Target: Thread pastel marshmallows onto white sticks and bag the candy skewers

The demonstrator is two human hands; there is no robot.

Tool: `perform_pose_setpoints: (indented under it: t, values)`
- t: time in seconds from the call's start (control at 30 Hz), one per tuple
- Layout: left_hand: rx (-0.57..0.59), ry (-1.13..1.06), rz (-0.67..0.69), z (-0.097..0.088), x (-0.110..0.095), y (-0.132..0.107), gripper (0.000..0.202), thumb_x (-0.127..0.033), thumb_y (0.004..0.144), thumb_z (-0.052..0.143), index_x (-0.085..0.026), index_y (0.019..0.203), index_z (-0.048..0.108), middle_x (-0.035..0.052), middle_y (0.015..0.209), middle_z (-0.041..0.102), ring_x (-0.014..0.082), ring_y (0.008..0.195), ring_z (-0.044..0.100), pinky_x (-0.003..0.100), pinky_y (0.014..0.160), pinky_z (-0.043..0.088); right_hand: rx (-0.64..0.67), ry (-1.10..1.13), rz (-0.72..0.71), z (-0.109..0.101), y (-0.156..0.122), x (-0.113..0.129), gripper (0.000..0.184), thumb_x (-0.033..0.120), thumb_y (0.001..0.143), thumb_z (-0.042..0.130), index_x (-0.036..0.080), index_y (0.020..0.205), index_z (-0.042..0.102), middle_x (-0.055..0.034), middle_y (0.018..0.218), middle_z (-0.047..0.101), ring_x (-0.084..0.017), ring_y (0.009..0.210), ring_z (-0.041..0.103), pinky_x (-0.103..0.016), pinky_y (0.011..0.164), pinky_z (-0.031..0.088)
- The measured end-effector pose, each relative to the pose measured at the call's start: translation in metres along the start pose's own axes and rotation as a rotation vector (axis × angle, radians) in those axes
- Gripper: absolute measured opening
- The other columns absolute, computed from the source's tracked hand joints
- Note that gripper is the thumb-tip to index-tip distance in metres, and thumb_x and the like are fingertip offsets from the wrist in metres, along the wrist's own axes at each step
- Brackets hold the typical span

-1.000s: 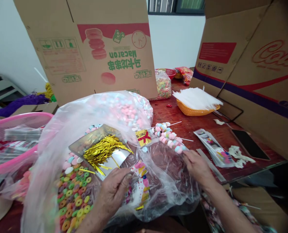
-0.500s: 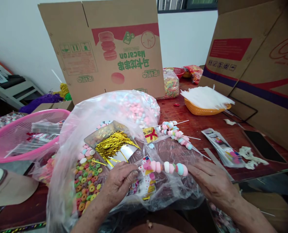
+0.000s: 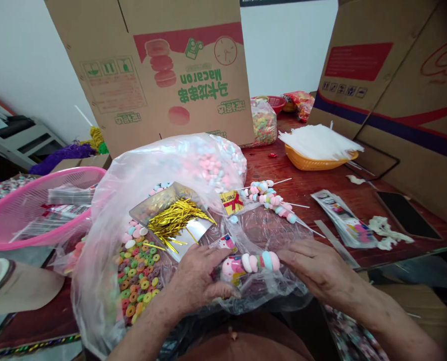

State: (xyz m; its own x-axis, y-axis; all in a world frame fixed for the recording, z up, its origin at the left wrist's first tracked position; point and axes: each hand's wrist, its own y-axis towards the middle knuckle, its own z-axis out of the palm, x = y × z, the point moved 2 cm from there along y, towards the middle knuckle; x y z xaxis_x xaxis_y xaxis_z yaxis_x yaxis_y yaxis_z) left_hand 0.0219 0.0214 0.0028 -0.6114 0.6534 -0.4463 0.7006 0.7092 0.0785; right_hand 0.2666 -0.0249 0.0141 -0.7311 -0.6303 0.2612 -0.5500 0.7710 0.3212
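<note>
A skewer of pink, white and pale-blue marshmallows (image 3: 261, 262) lies between the left hand (image 3: 194, 277) and right hand (image 3: 321, 263), its left-hand end inside a clear, printed plastic sleeve (image 3: 232, 266).
If the right hand pushed crookedly, the sleeve's mouth could snag or split. The left pinches the sleeve between thumb and fingers; the right stretches palm-down, fingertips at the skewer's other end, whether gripping I cannot tell.

Between left hand (image 3: 204, 275) and right hand (image 3: 317, 264), a candy skewer (image 3: 261, 261) lies partly in a wrapper (image 3: 234, 273), before other skewers (image 3: 271, 199).
</note>
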Motion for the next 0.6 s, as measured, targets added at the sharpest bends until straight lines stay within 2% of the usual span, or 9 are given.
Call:
perform_pose_setpoints:
  t: [0.07, 0.17, 0.27, 0.33, 0.4, 0.5, 0.53, 0.6]
  values:
    - [0.114, -0.038, -0.090, 0.002, -0.003, 0.003, 0.041, -0.052, 0.071, 0.061, -0.020, 0.097, 0.064, 0.0041, 0.080, 0.067, 0.0206, 0.073, 0.059, 0.028, 0.065, 0.040, 0.040, 0.010, -0.040, 0.001, 0.004, 0.004, 0.029, 0.011, 0.088, 0.036, 0.019, 0.093, 0.063, -0.0031, 0.072, 0.061, -0.015, 0.066, 0.052, -0.027, 0.059, 0.037]
    - [0.238, -0.198, -0.180, 0.011, -0.010, 0.009, 0.033, -0.049, 0.073, 0.061, -0.019, 0.086, 0.065, -0.0007, 0.069, 0.062, 0.0159, 0.064, 0.055, 0.023, 0.056, 0.036, 0.118, 0.022, -0.074, 0.008, 0.013, 0.013, 0.029, 0.008, 0.085, 0.036, 0.020, 0.086, 0.063, -0.0015, 0.067, 0.059, -0.015, 0.061, 0.049, -0.027, 0.055, 0.033]
    - [0.293, -0.419, -0.154, 0.024, -0.020, 0.017, 0.040, -0.049, 0.068, 0.067, -0.018, 0.093, 0.063, -0.0028, 0.071, 0.061, 0.0142, 0.066, 0.053, 0.021, 0.056, 0.035, 0.196, 0.040, -0.114, 0.018, 0.025, 0.023, 0.021, 0.009, 0.082, 0.044, 0.020, 0.078, 0.062, -0.0013, 0.067, 0.060, -0.014, 0.058, 0.048, -0.028, 0.053, 0.030]
    - [0.308, -0.544, -0.162, 0.029, -0.024, 0.021, 0.046, -0.047, 0.064, 0.070, -0.017, 0.098, 0.061, -0.0019, 0.077, 0.062, 0.0152, 0.070, 0.054, 0.021, 0.058, 0.037, 0.201, 0.064, -0.155, 0.024, 0.030, 0.026, 0.016, 0.010, 0.080, 0.049, 0.019, 0.077, 0.063, -0.0016, 0.068, 0.062, -0.014, 0.058, 0.049, -0.028, 0.053, 0.030]
    - [0.297, -0.671, -0.194, 0.026, -0.022, 0.020, 0.063, -0.045, 0.061, 0.073, -0.017, 0.114, 0.054, 0.0010, 0.087, 0.063, 0.0175, 0.078, 0.056, 0.022, 0.062, 0.040, 0.177, 0.079, -0.156, 0.027, 0.032, 0.026, 0.015, 0.012, 0.080, 0.050, 0.018, 0.075, 0.063, -0.0022, 0.070, 0.062, -0.014, 0.060, 0.050, -0.027, 0.054, 0.031]
    - [0.271, -0.761, -0.282, 0.006, -0.009, 0.008, 0.097, -0.044, 0.059, 0.075, -0.019, 0.138, 0.026, 0.0071, 0.109, 0.061, 0.0214, 0.094, 0.056, 0.026, 0.074, 0.043, 0.177, 0.101, -0.078, 0.026, 0.029, 0.018, 0.020, 0.012, 0.084, 0.044, 0.017, 0.073, 0.060, -0.0026, 0.072, 0.059, -0.013, 0.063, 0.050, -0.025, 0.056, 0.032]
    - [0.283, -0.699, -0.312, -0.001, -0.003, 0.002, 0.098, -0.044, 0.058, 0.076, -0.020, 0.139, 0.025, 0.0076, 0.111, 0.060, 0.0225, 0.096, 0.055, 0.027, 0.077, 0.042, 0.190, 0.129, -0.058, 0.025, 0.027, 0.016, 0.020, 0.011, 0.084, 0.043, 0.017, 0.073, 0.059, -0.0027, 0.072, 0.058, -0.013, 0.064, 0.049, -0.024, 0.057, 0.032]
    - [0.353, -0.500, -0.335, -0.010, 0.006, -0.010, 0.077, -0.048, 0.061, 0.072, -0.022, 0.128, 0.044, 0.0048, 0.102, 0.063, 0.0225, 0.090, 0.055, 0.027, 0.075, 0.041, 0.224, 0.196, -0.051, 0.024, 0.024, 0.015, 0.020, 0.010, 0.085, 0.041, 0.016, 0.075, 0.057, -0.0030, 0.074, 0.057, -0.012, 0.065, 0.049, -0.023, 0.057, 0.031]
